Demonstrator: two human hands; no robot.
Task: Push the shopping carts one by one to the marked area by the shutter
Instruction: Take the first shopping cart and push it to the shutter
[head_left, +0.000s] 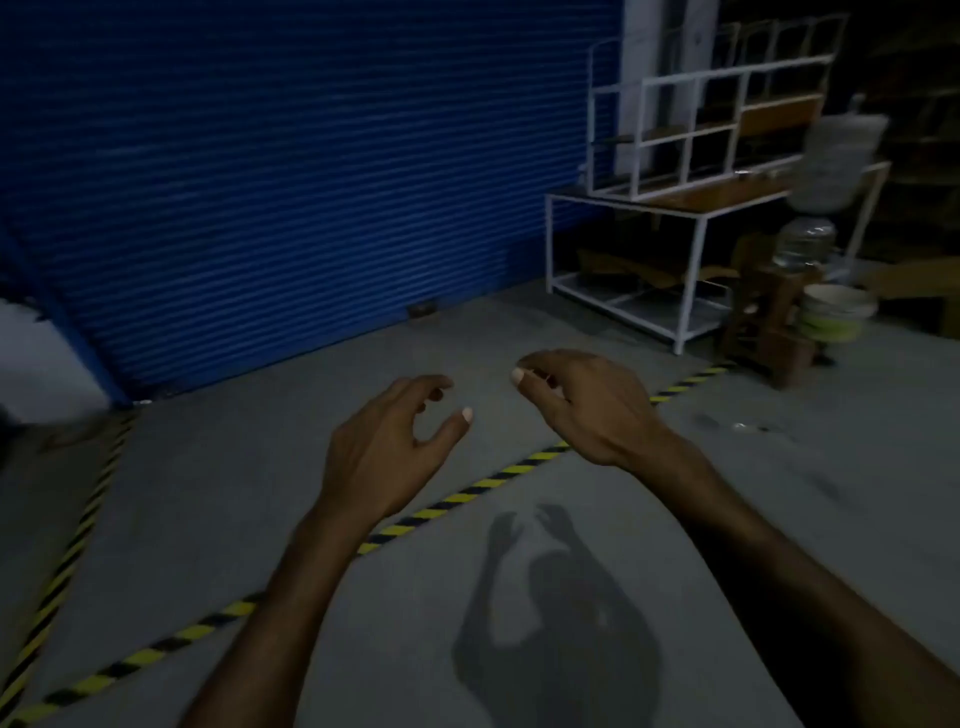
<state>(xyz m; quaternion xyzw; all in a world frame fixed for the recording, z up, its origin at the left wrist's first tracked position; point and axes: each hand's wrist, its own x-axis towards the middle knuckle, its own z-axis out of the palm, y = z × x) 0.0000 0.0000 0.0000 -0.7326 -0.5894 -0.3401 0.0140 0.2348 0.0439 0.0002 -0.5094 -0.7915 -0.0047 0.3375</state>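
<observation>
Facing the blue shutter (285, 182) in the upper left, I see striped tape (467, 491) bounding the marked area (260, 467) below it; no shopping cart shows in frame. My left hand (384, 452) and right hand (587, 405) hover at centre, fingers (431, 385) loosely curled, holding nothing. I'd fetch a cart and grip its handle evenly.

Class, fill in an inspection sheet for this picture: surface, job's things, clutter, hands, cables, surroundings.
Surface: grey concrete floor, the person's shadow on it.
Job's things: striped tape marks an area before the blue shutter; no shopping cart seen.
Clutter: white metal racks, stacked buckets and a water jar at right.
Hands: left hand and right hand loosely curled, holding nothing.
Cables: nothing seen.
Surroundings: dim light; dark beyond the racks.
</observation>
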